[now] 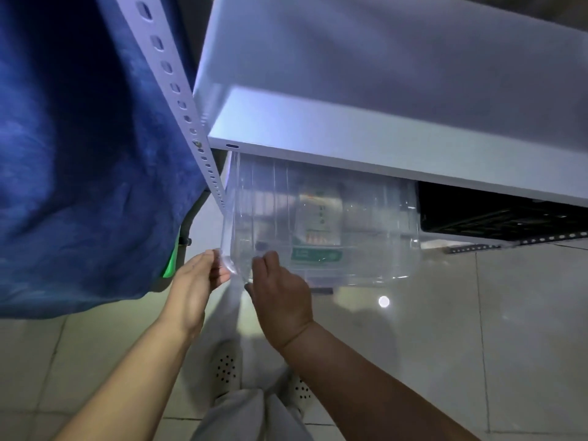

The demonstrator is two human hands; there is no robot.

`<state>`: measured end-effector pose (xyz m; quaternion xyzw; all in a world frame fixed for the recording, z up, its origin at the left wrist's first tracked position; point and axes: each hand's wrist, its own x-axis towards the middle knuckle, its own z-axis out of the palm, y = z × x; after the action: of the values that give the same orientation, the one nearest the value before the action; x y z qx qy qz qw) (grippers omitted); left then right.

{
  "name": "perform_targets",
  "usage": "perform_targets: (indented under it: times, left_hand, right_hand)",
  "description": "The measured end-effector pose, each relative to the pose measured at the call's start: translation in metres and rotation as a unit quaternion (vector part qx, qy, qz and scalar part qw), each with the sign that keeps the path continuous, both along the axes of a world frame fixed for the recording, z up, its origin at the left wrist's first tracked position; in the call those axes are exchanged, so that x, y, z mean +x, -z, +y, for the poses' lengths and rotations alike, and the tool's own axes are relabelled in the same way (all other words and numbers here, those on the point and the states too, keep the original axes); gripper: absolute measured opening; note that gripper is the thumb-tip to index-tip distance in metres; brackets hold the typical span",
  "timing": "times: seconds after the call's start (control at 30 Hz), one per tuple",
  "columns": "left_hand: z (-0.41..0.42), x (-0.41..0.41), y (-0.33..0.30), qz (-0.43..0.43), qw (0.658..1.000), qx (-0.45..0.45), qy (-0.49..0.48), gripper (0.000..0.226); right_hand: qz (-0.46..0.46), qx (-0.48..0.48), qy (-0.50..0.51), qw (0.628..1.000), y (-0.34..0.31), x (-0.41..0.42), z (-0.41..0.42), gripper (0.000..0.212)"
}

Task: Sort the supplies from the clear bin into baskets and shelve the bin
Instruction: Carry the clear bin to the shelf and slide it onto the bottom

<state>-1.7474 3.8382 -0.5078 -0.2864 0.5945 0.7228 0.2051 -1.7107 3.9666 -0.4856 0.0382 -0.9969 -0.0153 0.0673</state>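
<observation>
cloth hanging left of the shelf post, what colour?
Blue cloth, mottled; seen in the head view.

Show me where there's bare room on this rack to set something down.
The white shelf above the clear bin looks bare across its visible width. The level below is crowded: the bin fills its left part, a black basket sits directly right of it. Both hands, left hand and right hand, are at the bin's near left corner.

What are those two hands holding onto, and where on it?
Both hands hold the clear bin at its near left corner: the left hand outside the corner, the right hand on the front wall.
</observation>
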Motion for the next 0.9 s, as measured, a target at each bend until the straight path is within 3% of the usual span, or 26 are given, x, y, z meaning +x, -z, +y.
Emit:
perform_targets:
  times: [0.17, 0.27, 0.4, 0.47, 0.57, 0.63, 0.7, 0.77, 0.8, 0.9]
  left_hand:
    - [-0.017, 0.001, 0.01, 0.023, 0.997, 0.031, 0.071, 0.022]
    - [-0.019, 0.0, 0.01, 0.041, 0.994, 0.031, 0.099, 0.016]
    - [-0.012, 0.001, 0.01, 0.026, 0.997, 0.0, 0.071, 0.02]
    - [-0.006, 0.0, 0.009, 0.01, 0.997, -0.031, 0.076, 0.014]
    - [0.007, -0.001, 0.006, -0.061, 0.998, -0.006, 0.029, 0.012]
    - [0.016, 0.001, 0.003, -0.077, 0.997, 0.007, 0.021, 0.015]
    - [0.022, 0.002, 0.003, -0.066, 0.998, 0.005, 0.018, 0.026]
    - [0.026, 0.003, 0.0, -0.038, 0.999, 0.011, 0.009, 0.026]
    - [0.028, 0.0, -0.002, -0.026, 0.999, 0.019, -0.002, 0.024]
    - [0.036, -0.022, -0.008, -0.003, 0.998, 0.038, -0.052, 0.019]
  right_hand:
    - [-0.003, -0.012, 0.031, 0.999, 0.009, -0.015, -0.029, 0.028]
    - [-0.026, -0.05, 0.028, 0.998, 0.012, -0.012, -0.027, 0.029]
    - [-0.038, -0.209, -0.017, 0.977, 0.013, 0.004, 0.007, 0.034]
    - [0.002, -0.256, 0.088, 0.963, 0.011, 0.018, 0.038, 0.031]
    - [0.064, -0.303, 0.354, 0.883, 0.009, 0.037, 0.086, 0.039]
    - [0.072, -0.335, 0.486, 0.804, 0.012, 0.037, 0.114, 0.049]
    - [0.036, -0.395, 0.579, 0.712, 0.015, 0.027, 0.134, 0.041]
    - [0.013, -0.495, 0.611, 0.617, 0.015, 0.015, 0.14, 0.019]
    - [0.033, -0.534, 0.607, 0.588, 0.014, 0.009, 0.14, 0.009]
    - [0.069, -0.583, 0.565, 0.58, 0.004, -0.014, 0.144, 0.014]
